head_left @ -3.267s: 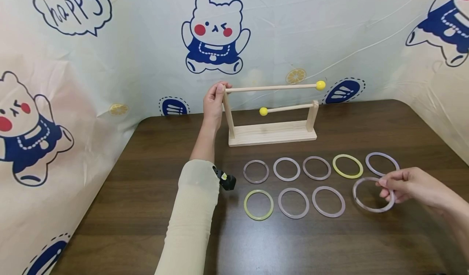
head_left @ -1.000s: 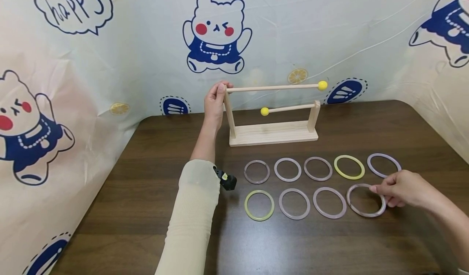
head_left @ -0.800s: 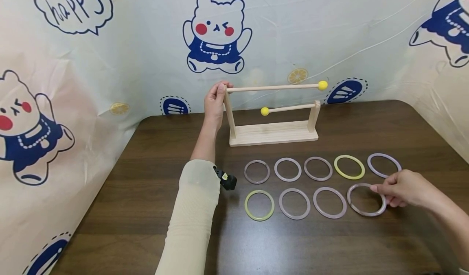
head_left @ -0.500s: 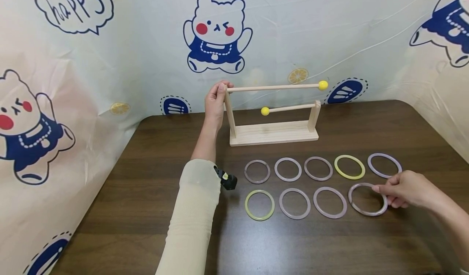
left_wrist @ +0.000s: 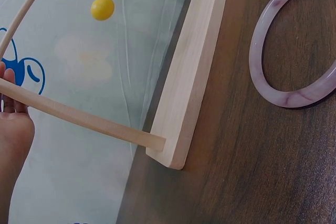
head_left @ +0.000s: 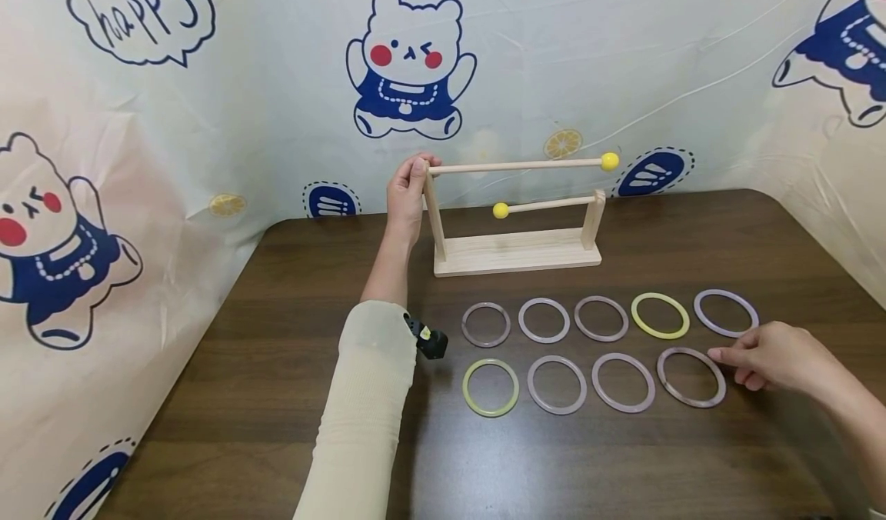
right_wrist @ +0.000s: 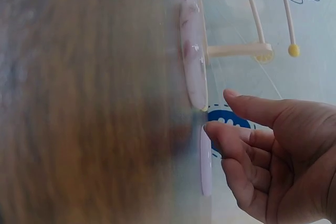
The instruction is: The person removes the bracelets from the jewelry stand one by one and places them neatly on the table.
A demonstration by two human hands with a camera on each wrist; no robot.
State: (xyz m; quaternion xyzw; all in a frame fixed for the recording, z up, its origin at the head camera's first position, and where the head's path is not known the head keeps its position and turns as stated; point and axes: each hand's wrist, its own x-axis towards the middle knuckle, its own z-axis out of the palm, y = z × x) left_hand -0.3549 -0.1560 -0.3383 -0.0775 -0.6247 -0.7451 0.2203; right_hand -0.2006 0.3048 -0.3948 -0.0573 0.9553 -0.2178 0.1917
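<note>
My left hand (head_left: 407,193) grips the top of the left post of a wooden bangle stand (head_left: 519,252). The stand has two rods tipped with yellow balls, and in the left wrist view the post (left_wrist: 84,116) crosses in front of the fingers. My right hand (head_left: 778,357) is low at the right edge of a marbled purple bangle (head_left: 663,385), which lies flat at the right end of the front row. Thumb and index fingertip are parted in the right wrist view, just off the bangle (right_wrist: 192,56), with nothing between them.
Several bangles lie in two rows before the stand, among them a yellow-green bangle (head_left: 465,397), a yellow bangle (head_left: 647,329) and a lavender bangle (head_left: 713,328). Brown tabletop (head_left: 277,397) stretches left and front. A printed cloth (head_left: 291,81) hangs behind.
My right hand has brought the marbled bangle left and down to the front row's end, then let go and drawn slightly right. My left hand has kept its grip on the stand.
</note>
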